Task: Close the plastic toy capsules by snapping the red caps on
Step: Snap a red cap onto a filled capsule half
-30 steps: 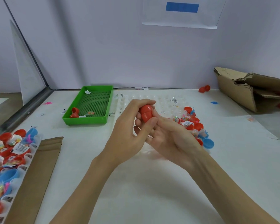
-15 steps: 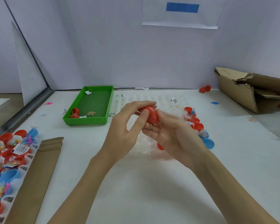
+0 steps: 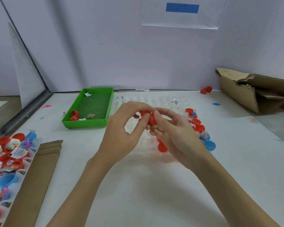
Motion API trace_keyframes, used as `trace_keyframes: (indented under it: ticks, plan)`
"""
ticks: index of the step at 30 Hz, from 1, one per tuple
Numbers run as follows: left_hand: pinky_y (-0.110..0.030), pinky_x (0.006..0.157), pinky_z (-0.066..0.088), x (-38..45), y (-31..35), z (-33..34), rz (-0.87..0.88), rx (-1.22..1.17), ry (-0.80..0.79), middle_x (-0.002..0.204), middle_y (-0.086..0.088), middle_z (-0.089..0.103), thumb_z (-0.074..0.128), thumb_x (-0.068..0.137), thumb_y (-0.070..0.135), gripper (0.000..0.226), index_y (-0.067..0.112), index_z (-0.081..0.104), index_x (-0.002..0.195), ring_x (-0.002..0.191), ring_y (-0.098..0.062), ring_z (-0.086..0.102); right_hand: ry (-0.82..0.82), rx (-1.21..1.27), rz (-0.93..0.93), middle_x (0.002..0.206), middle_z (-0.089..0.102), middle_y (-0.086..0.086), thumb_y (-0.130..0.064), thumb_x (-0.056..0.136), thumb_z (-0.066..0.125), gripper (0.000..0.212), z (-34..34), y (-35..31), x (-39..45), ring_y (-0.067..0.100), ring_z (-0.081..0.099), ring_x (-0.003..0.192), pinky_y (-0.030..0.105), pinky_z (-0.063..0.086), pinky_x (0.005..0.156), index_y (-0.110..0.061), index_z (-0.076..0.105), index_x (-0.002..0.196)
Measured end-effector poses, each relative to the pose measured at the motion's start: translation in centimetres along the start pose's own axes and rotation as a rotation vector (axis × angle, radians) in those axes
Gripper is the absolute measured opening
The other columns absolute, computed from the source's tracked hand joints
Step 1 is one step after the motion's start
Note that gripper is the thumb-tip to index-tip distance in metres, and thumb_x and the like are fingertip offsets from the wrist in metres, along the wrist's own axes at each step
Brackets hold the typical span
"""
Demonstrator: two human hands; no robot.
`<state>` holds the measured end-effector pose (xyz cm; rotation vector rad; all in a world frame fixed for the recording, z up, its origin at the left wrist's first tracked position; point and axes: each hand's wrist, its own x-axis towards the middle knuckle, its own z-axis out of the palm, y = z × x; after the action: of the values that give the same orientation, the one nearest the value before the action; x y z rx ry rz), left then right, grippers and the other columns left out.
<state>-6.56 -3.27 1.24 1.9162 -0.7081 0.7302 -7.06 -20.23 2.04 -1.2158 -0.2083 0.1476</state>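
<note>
Both hands up over the clear tray (image 3: 154, 99), working 1 red capsule (image 3: 148, 117) between them. My left hand (image 3: 121, 133) pinches it from the left, thumb and forefinger curled onto the red shell; my right hand (image 3: 172, 128) grasps it from the right, thumb over the top, fingers cupped beneath. The capsule sits above the tray, touching nothing but my fingers. I cannot tell from here whether the seam is fully seated, since my fingers cover most of it. Judgement: this is the snap step, near its finish. To do it well I should keep the 2 halves square to each other, press straight along the axis and not at a slant, and squeeze evenly round the rim so 1 side does not ride up. Thumbs belong on the domes, not on the seam, or skin gets caught and the lip cannot drop in. A slight turn after pressing should tell me if the cap holds. Risk: the smooth shell may squirt out sideways under a hard pinch. More loose caps (image 3: 199, 128) and a blue half (image 3: 210, 145) lie just right of my right hand, by the tray's right edge; a green bin (image 3: 87, 124) stands to the left; filled pieces sit in a rack (image 3: 8, 154) at far left.
</note>
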Motion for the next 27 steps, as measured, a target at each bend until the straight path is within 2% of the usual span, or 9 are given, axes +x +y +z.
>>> trace_keyframes:
  ticks: [7, 11, 15, 20, 23, 27]
  plan:
    - [-0.032, 0.080, 0.055, 0.1, -0.1, -0.7, 0.021, 0.046, -0.067, 0.103, 0.005, 0.066, 0.059, 0.104, 0.010, 0.013, 0.014, 0.068, 0.111, 0.092, -0.020, 0.066, 0.017, 0.009, 0.010, 0.095, 0.077, 0.014, -0.025, 0.096, 0.067, 0.035, 0.1, 0.0, 0.0, 0.022, 0.071, 0.082, 0.027, 0.059, 0.081, -0.009, 0.061, 0.126]
    - [-0.031, 0.076, 0.051, 0.1, -0.2, -1.0, 0.074, 0.123, -0.140, 0.100, 0.002, 0.058, 0.056, 0.103, 0.006, 0.014, 0.014, 0.067, 0.105, 0.083, -0.020, 0.060, 0.015, 0.027, -0.003, 0.090, 0.074, 0.015, -0.021, 0.098, 0.065, 0.033, 0.4, 0.4, -0.1, 0.023, 0.067, 0.079, 0.028, 0.057, 0.077, -0.003, 0.060, 0.126]
    - [-0.025, 0.081, 0.053, 0.3, -0.2, -1.2, 0.001, 0.023, -0.129, 0.099, -0.002, 0.063, 0.060, 0.100, 0.001, 0.013, 0.009, 0.069, 0.102, 0.087, -0.020, 0.066, 0.029, 0.006, 0.007, 0.094, 0.076, 0.015, -0.021, 0.098, 0.066, 0.032, 0.4, 0.4, -0.1, 0.022, 0.069, 0.080, 0.026, 0.057, 0.077, -0.005, 0.062, 0.125]
    - [-0.038, 0.086, 0.060, 0.4, -0.4, -1.4, -0.136, -0.126, -0.079, 0.099, -0.003, 0.074, 0.069, 0.095, -0.004, 0.015, 0.007, 0.074, 0.102, 0.091, -0.028, 0.073, 0.057, -0.034, 0.003, 0.095, 0.078, 0.013, -0.023, 0.096, 0.068, 0.033, 0.4, 0.4, 0.0, 0.021, 0.072, 0.081, 0.023, 0.057, 0.077, -0.002, 0.063, 0.121]
    - [-0.037, 0.081, 0.060, 0.4, -0.3, -1.5, -0.124, -0.090, -0.065, 0.092, 0.001, 0.074, 0.071, 0.094, -0.002, 0.014, 0.011, 0.073, 0.099, 0.086, -0.026, 0.072, 0.046, -0.007, 0.008, 0.094, 0.077, 0.015, -0.024, 0.096, 0.068, 0.035, 0.5, 0.4, -0.1, 0.021, 0.073, 0.079, 0.020, 0.056, 0.075, 0.004, 0.064, 0.116]
    - [-0.035, 0.079, 0.057, 0.3, -0.7, -1.9, -0.032, 0.040, -0.127, 0.090, 0.004, 0.070, 0.069, 0.099, 0.009, 0.004, 0.011, 0.072, 0.098, 0.081, -0.021, 0.069, 0.040, 0.006, 0.013, 0.095, 0.076, 0.022, -0.030, 0.098, 0.065, 0.039, 0.5, 0.4, -0.2, 0.024, 0.074, 0.080, 0.023, 0.058, 0.074, 0.007, 0.065, 0.111]
